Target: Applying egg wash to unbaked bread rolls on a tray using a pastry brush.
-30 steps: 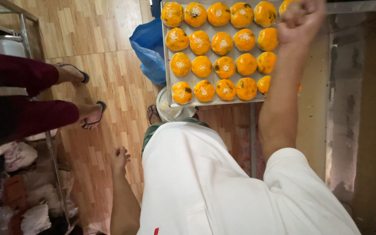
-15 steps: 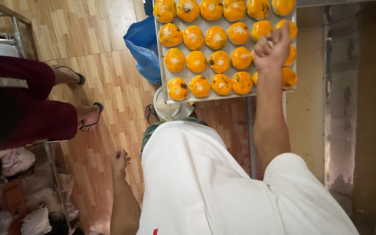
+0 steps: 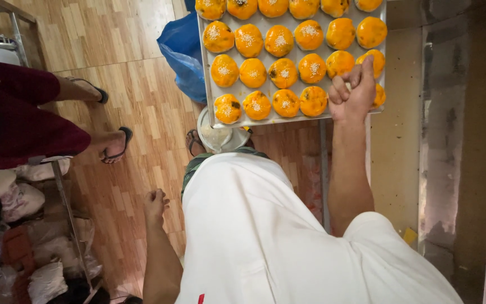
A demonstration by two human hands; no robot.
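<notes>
Right hand (image 3: 354, 94) now grips the baking tray's (image 3: 265, 120) lower-right rim, lower than before; left hand (image 3: 155, 201) hangs loosely curled, empty

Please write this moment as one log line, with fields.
right hand: closed grip on near edge of baking tray | left hand: hangs free, holds nothing | tray: golden seeded buns in rows

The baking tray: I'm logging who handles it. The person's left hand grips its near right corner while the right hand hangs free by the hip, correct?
Not quite: the sides are swapped. The head view shows the right hand gripping the near right corner of the baking tray of sesame-topped buns, while the left hand hangs free.
</notes>
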